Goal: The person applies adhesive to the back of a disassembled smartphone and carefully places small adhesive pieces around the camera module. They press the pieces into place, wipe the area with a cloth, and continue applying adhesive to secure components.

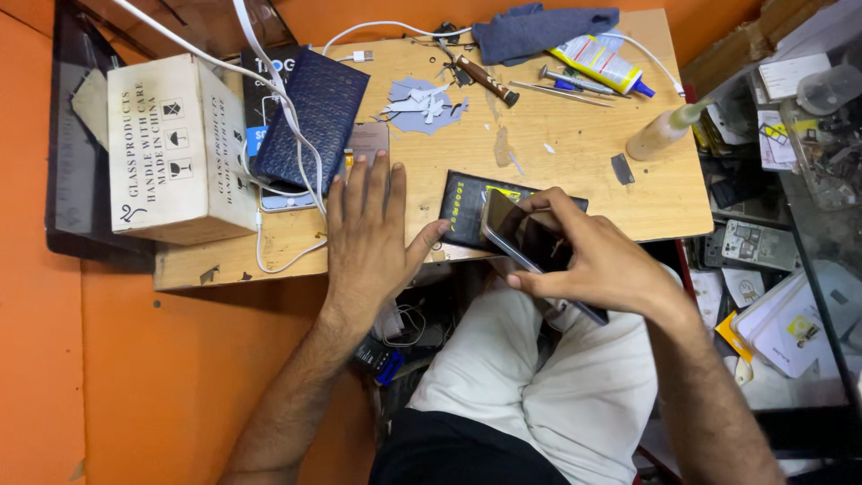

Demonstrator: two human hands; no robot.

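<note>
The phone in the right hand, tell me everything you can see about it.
The phone is a slim dark slab with rounded corners and a thin silvery edge. Its glossy black face is unlit and shows faint reflections. It lies tilted, one end over the table edge and a black flat box, the other toward the lap. The right hand grips it from above, fingers curled over its far edge. The left hand lies flat on the table, apart from it.

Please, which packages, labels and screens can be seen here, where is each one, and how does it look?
Carton: table's left end, white box, black print.
Black pack: table's front edge, flat, yellow mark.
Glue tube: far right, white and yellow, blue cap.
Phone: in right hand, dark screen.
Left hand: flat on table.
</note>
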